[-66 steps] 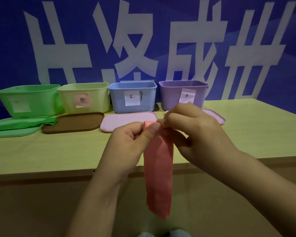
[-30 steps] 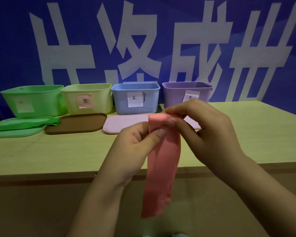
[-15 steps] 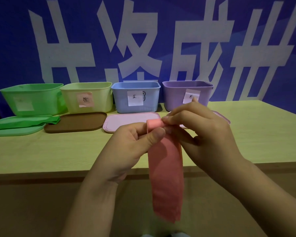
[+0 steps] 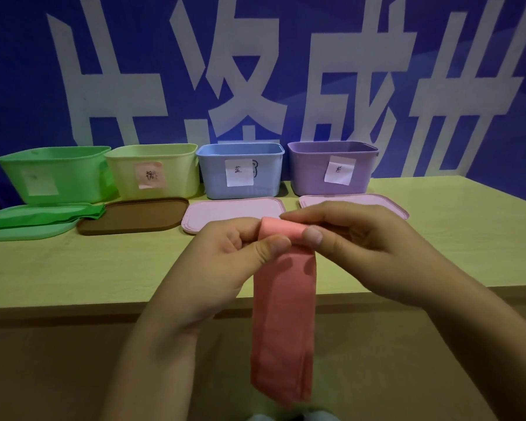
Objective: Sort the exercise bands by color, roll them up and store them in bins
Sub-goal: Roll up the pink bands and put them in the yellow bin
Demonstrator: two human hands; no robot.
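Four open plastic bins stand in a row at the back of the pale wooden table [image 4: 58, 268], seen from the head camera: a green bin [image 4: 55, 174], a pale yellow bin [image 4: 152, 170], a blue bin [image 4: 240, 170] and a purple bin [image 4: 331, 167]. All are smooth, with rounded corners and walls that taper downward. Each carries a paper label; the handwriting on them is too small to read, and the green bin's label looks almost blank. Flat lids with rounded corners lie in front of the bins: a green lid [image 4: 22, 233], a brown lid [image 4: 134, 215], and two pink lids [image 4: 231, 211] [image 4: 386, 202], the right one partly hidden behind the fingers. A green band [image 4: 43, 215] lies flat across the green lid, cut off at the left edge.

The pink band [image 4: 283, 314] is thin, matte and slightly creased. Its top end is wound into a small tight roll held in the air above the table's near edge, and the rest hangs straight down in front of the table.

The left hand [image 4: 225, 262] pinches the roll's left end between thumb and curled fingers. The right hand [image 4: 362, 238] grips the right end, thumb in front and fingers arched over the top. Both forearms rise from the bottom corners, cut off by the frame.
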